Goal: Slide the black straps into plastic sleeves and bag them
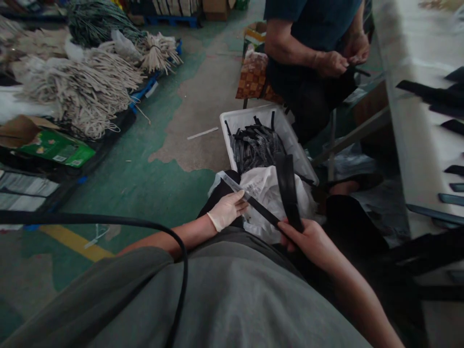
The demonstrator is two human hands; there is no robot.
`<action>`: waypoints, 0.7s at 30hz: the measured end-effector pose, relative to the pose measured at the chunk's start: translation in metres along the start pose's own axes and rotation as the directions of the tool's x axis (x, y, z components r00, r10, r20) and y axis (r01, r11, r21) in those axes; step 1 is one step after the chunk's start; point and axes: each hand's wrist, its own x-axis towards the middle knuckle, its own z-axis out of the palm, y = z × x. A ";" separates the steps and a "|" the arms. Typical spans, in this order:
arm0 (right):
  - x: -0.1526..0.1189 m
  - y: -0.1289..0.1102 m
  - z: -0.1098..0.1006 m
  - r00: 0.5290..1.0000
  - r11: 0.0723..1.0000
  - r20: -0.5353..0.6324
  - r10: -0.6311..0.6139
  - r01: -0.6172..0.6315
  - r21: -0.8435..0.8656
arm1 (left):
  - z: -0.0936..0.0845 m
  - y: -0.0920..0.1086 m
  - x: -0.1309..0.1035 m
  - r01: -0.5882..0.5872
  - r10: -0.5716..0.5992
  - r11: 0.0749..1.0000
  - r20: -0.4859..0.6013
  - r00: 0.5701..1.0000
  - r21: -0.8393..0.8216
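Note:
My left hand (226,211), in a pale thin glove, grips a narrow clear plastic sleeve (229,181) near my lap. One end of a flat black strap (263,210) reaches into or lies against this sleeve; I cannot tell exactly where it ends. My right hand (308,238), seemingly bare, is closed around the same strap. Above the right hand, a wide part of the strap curves up in a loop. Beneath the strap, a crumpled white plastic bag (266,181) lies over my legs and the near end of a white bin.
The white bin (226,116) holds many black strips, some in clear wrapping. At the right, a white table (416,159) carries black straps. A seated co-worker (311,43) handles something dark. Bundles of pale cords (90,87) and a green box (60,147) are at the left.

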 end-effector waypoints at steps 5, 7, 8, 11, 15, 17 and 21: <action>0.010 -0.010 0.006 0.995 0.996 -0.094 -0.024 0.016 -0.085 | 0.010 -0.011 -0.005 0.073 -0.074 0.997 0.105 0.992 0.012; 0.011 -0.013 0.007 0.998 0.998 -0.054 -0.036 0.032 -0.060 | 0.014 -0.008 -0.005 0.047 -0.047 0.999 0.090 0.995 0.006; 0.009 -0.013 0.005 0.999 0.999 -0.028 -0.031 0.030 -0.040 | 0.014 -0.005 -0.005 0.023 -0.022 1.000 0.062 0.998 -0.012; 0.000 -0.012 -0.001 1.000 1.000 -0.010 0.014 -0.014 0.012 | 0.013 0.005 -0.006 -0.023 0.022 0.996 -0.012 1.000 -0.081; 0.005 -0.015 0.004 0.994 0.999 -0.106 0.015 -0.020 -0.038 | 0.015 -0.006 -0.008 0.046 -0.042 0.998 0.062 0.997 -0.050; 0.010 -0.018 0.009 0.993 0.998 -0.121 0.002 -0.009 -0.057 | 0.017 -0.011 -0.008 0.070 -0.067 0.997 0.098 0.993 -0.022; 0.005 -0.017 0.009 1.000 0.999 -0.028 0.000 -0.001 -0.039 | 0.016 -0.001 -0.007 0.000 0.002 0.998 0.035 0.999 -0.057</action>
